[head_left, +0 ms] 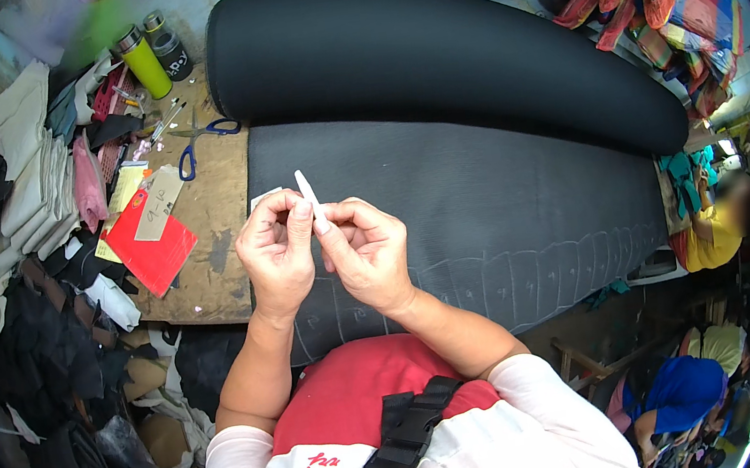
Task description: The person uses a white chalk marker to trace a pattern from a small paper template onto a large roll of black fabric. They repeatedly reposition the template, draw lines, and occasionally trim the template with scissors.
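Observation:
A slim white stick (303, 187), tapered at its upper end, is pinched upright between my two hands over the dark grey fabric. My left hand (275, 252) grips it from the side with thumb and forefinger. Its lower end sits in the thumb and fingers of my right hand (366, 249), which is also closed. Whether it is chalk or a pen I cannot tell. Below my hands, the dark grey fabric (473, 183) carries a row of pale outlined shapes along its near edge. Behind my left hand, a small piece of white paper (266, 197) shows partly.
A thick black fabric roll (427, 57) lies across the far side. On the wooden table (222, 207) at left are blue-handled scissors (187, 154), a red card (155, 253), and a green bottle (143, 66). Folded cloth (34, 198) is piled far left; people (714, 232) are at right.

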`<state>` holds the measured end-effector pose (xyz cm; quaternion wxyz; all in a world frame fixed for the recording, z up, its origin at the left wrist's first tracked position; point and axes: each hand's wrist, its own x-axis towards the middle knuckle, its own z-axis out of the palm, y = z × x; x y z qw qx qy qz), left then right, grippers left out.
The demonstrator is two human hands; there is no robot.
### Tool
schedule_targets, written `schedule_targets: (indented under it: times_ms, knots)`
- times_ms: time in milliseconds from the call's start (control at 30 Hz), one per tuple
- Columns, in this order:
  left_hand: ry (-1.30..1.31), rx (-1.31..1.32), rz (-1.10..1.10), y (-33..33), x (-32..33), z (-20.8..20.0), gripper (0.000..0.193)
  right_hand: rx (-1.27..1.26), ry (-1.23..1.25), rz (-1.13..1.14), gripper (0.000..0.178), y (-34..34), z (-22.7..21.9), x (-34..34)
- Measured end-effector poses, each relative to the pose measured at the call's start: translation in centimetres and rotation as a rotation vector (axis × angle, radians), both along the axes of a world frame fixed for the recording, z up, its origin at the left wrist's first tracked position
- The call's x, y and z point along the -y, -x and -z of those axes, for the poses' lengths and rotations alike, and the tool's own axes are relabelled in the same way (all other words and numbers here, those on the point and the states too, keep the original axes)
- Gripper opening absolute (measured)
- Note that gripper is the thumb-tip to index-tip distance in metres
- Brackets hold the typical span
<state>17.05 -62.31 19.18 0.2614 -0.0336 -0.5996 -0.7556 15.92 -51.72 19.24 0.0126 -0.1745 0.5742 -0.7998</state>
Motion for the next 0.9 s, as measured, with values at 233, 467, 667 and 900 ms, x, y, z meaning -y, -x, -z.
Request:
schedule_targets:
  times_ms: [233, 467, 667, 900]
  knots:
    - [-0.320, 0.151, 0.287, 1.3, 1.1, -1.2, 0.016, -0.157, -0.138, 0.094, 0.010, 1.1, -0.6, -1.9]
    - [-0.208, 0.230, 0.387, 2.6, 1.7, -0.7, 0.011, -0.391, -0.373, 0.174, 0.009, 1.6, -0.3, -3.7]
    - [-0.139, 0.250, 0.412, 3.2, 1.6, -0.1, 0.010, -0.182, -0.232, 0.131, 0.010, 1.8, 0.7, -4.1]
    - [0.002, 0.353, 0.382, 3.8, 1.5, 0.3, 0.012, -0.156, -0.294, 0.117, 0.016, 2.6, 0.7, -4.6]
